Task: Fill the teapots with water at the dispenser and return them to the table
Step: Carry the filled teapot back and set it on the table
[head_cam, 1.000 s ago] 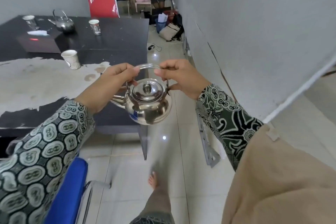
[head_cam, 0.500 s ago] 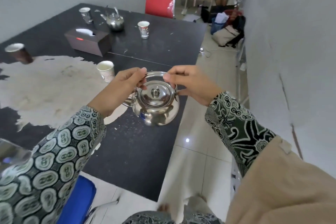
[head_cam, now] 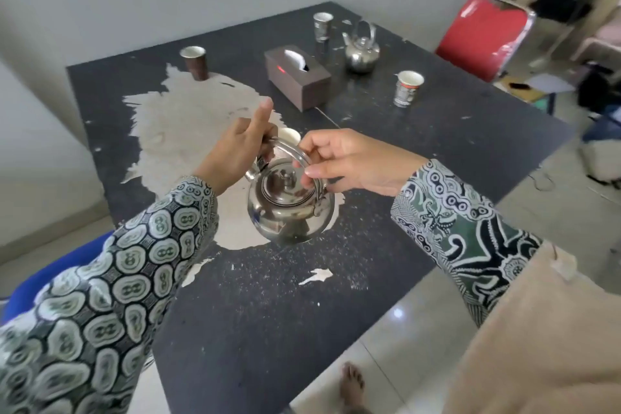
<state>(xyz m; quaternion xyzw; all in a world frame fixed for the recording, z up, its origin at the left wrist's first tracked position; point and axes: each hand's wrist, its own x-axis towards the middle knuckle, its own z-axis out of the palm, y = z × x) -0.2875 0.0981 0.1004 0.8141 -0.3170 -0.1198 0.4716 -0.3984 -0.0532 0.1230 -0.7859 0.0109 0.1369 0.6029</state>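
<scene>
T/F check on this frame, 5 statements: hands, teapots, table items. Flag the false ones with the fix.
1. Both hands hold the near teapot by its handle. True: left hand and right hand grip the bail.
2. The near teapot's lid is off. False: the lid is on.
3. A second teapot stands on the table. True.
4. The tissue box lies on the floor. False: it sits on the table.
5. The red chair is tucked at the near edge. False: it is at the far side.
</scene>
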